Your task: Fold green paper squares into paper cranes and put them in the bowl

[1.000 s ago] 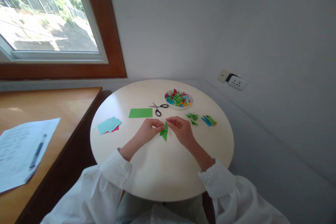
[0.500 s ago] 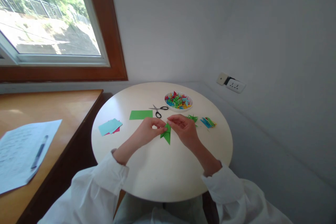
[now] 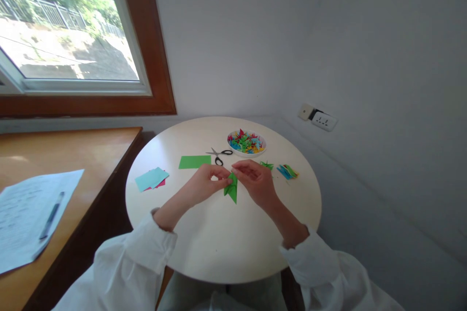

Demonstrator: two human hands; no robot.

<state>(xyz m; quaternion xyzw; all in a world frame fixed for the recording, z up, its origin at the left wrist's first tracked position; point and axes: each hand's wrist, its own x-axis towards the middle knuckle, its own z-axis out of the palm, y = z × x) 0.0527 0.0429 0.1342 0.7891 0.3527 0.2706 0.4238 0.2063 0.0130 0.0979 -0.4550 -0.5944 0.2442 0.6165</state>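
Observation:
A green folded paper piece with pointed ends hangs between my hands, above the round white table. My left hand pinches its upper part between thumb and fingers. My right hand has thumb and fingertips closed at the paper's top tip. Just beyond my hands lie black-handled scissors. Behind my right hand, green folded paper pieces are partly hidden.
A white bowl full of small colourful folded papers stands at the back. A green sheet, light blue sheets over a red one, and coloured paper strips lie around. On the wooden desk at left are papers and a pen.
The whole view has shifted slightly. Both hands keep hold of the green paper, which has turned a little and shows a slightly wider face.

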